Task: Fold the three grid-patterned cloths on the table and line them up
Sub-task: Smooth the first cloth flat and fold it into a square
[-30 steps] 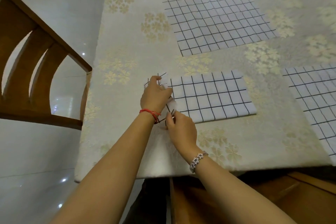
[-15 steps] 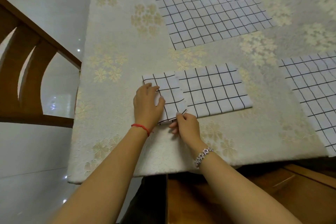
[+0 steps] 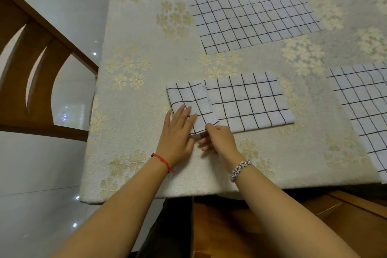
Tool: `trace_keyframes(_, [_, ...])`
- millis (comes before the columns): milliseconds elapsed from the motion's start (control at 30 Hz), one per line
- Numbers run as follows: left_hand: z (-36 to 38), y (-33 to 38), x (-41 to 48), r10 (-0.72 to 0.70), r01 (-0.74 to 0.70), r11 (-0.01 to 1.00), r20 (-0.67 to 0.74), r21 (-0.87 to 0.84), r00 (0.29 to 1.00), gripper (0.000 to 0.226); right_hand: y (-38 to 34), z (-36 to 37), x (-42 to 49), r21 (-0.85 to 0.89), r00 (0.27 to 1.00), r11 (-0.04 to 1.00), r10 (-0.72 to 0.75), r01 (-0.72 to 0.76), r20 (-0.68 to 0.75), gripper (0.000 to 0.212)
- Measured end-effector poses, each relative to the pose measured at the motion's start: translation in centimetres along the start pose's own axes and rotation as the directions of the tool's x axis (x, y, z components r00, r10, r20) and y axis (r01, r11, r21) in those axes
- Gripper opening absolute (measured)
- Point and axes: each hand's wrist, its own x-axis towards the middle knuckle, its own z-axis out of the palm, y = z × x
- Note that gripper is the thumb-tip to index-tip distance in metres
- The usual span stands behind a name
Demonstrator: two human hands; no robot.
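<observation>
A white cloth with a black grid [image 3: 249,102] lies partly folded near the table's front, its left end turned over as a flap [image 3: 189,100]. My left hand [image 3: 178,132] presses flat on the flap's near left corner with straight fingers. My right hand [image 3: 217,138] pinches the flap's near right corner. A second grid cloth [image 3: 249,10] lies spread flat at the back. A third grid cloth [image 3: 364,111] lies spread at the right edge, partly out of view.
The table [image 3: 134,123] wears a cream cloth with gold flowers; its front edge runs just under my wrists. A wooden chair [image 3: 31,52] stands to the left over a glossy white floor. Another wooden seat [image 3: 261,226] sits below the front edge.
The flap that both hands held raised at the left end now lies flat over the cloth. My left hand has opened and slid toward the near corner.
</observation>
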Motion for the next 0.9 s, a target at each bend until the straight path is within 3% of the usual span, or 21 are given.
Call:
trace_keyframes(200, [0.1, -0.1, -0.1, -0.018, 0.021, 0.998, -0.052, 0.059, 0.998, 0.07, 0.3, -0.9, 0.1, -0.031, 0.998, 0.999, -0.022, 0.02, -0.056, 0.026])
trace_keyframes(533, [0.5, -0.7, -1.0, -0.096, 0.09, 0.986, 0.038, 0.137, 0.995, 0.08, 0.8, -1.0, -0.3, -0.125, 0.998, 0.992, -0.024, 0.017, -0.061, 0.026])
trace_keyframes(667, [-0.1, -0.5, -0.7, -0.121, 0.108, 0.988, 0.123, 0.109, 0.985, 0.075, 0.7, -0.8, -0.3, -0.141, 0.998, 0.99, -0.025, 0.016, -0.065, 0.025])
trace_keyframes(767, [-0.5, -0.4, -0.5, -0.131, 0.111, 0.988, 0.209, 0.108, 0.969, 0.072, 0.5, -0.9, -0.4, -0.146, 0.999, 0.989, -0.032, 0.028, -0.026, 0.025])
trace_keyframes(900, [-0.8, -0.3, -0.5, -0.147, 0.134, 0.988, 0.211, 0.077, 0.966, 0.071, 0.3, -1.0, -0.4, -0.176, 1.0, 0.984, -0.019, 0.023, 0.025, 0.025])
